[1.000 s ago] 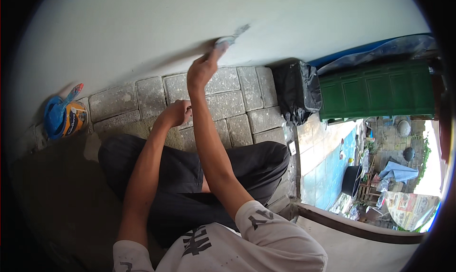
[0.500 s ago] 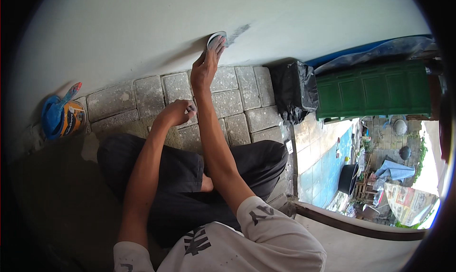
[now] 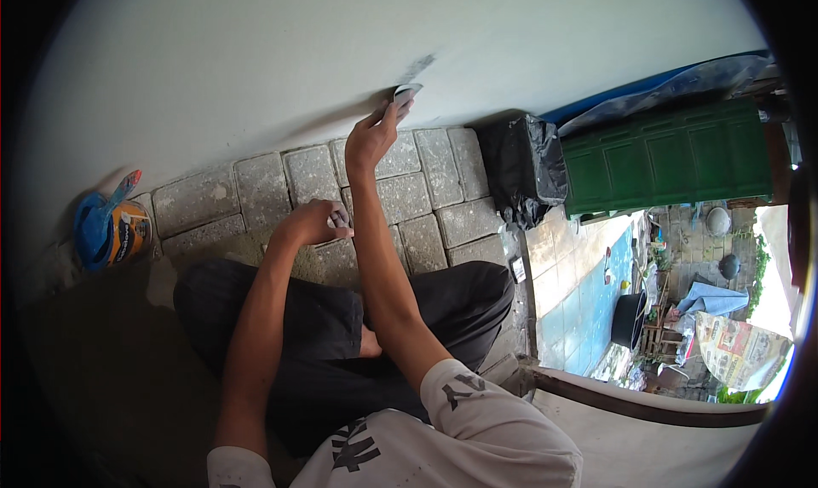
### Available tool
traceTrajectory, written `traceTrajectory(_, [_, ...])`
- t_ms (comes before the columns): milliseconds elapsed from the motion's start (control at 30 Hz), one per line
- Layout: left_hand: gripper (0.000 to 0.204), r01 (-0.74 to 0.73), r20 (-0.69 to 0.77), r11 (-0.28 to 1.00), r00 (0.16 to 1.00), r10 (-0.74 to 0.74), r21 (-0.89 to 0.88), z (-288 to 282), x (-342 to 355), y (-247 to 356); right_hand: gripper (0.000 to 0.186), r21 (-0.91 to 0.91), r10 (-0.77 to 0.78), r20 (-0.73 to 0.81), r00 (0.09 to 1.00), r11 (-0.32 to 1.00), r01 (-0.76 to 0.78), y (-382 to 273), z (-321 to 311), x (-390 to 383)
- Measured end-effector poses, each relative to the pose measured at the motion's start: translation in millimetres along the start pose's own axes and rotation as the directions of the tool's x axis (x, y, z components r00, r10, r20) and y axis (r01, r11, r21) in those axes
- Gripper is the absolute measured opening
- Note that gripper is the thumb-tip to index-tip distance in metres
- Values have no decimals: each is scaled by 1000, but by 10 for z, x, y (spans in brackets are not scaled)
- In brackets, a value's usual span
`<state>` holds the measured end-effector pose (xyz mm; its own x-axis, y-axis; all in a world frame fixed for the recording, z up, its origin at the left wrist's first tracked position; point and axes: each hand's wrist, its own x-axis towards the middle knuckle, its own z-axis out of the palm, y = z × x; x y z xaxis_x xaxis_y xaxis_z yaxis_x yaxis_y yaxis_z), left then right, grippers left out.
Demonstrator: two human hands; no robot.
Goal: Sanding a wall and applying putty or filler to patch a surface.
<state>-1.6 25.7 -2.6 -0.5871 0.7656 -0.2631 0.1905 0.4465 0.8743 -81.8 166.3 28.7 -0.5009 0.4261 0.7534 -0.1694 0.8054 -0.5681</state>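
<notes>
At the pale wall (image 3: 256, 54) my right hand (image 3: 375, 139) reaches up, its fingers closed round a bent grey piece of sandpaper (image 3: 407, 94) with a pale edge. The sandpaper rests against the wall just below a dark grey smudge (image 3: 417, 67). My left hand (image 3: 313, 222) hangs above the paving near my right forearm. Its fingers are loosely curled, with the thumb apart and nothing visible between them; the fingertips look grey with dust.
Left by the wall stands an orange-and-black tub (image 3: 129, 232) with a blue scraper-like tool (image 3: 115, 197) on it. Grey paving blocks (image 3: 200, 197) run along the wall. A black plastic-wrapped box (image 3: 521, 164) and a green panelled container (image 3: 669, 160) stand right.
My right hand has moved down and slightly right along the wall with the sandpaper, uncovering more of the smudge. My left hand has dropped a little, its thumb further from the fingers.
</notes>
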Motion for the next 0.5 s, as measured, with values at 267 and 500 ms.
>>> traceTrajectory(267, [42,72,17,997,997,-72,-1,-31,7,-33,53,51,-97,37,995,994,95,-109,-75,145])
traceTrajectory(500, [47,-27,-24,999,999,27,23,21,1,-212,39,204,231,-38,972,954,-219,-406,93,73])
